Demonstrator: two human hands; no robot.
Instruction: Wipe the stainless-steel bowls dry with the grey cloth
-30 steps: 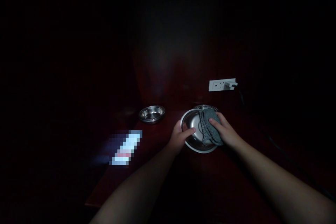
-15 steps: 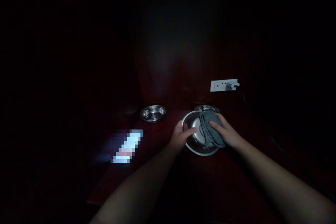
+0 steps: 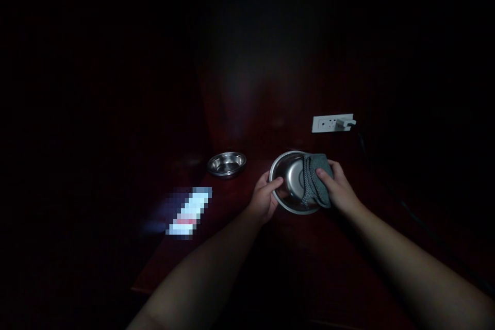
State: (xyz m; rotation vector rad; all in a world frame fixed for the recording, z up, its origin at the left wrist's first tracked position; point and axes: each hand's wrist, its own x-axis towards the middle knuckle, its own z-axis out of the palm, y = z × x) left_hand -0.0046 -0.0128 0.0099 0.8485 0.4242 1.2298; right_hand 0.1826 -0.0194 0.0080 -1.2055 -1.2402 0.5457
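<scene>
My arms [image 3: 211, 260] outstretched, my left hand [image 3: 265, 198] grips the bowl [image 3: 295, 178] by its rim; my right hand [image 3: 341, 186] clasps the cloth [image 3: 316, 190] against it.

The cloth [image 3: 323, 183] covers the right part of the bowl [image 3: 290, 180] and conceals most fingers of the right hand [image 3: 341, 188]. Some fingers of the left hand [image 3: 265, 198] pass behind the bowl. Both forearms [image 3: 204, 263] run out of view. A bright patch [image 3: 191, 214] at left is pixelated beyond reading. The plug [image 3: 343, 124] hides part of the wall socket [image 3: 322, 124]; the bench [image 3: 309, 258] fades into darkness at right.
</scene>
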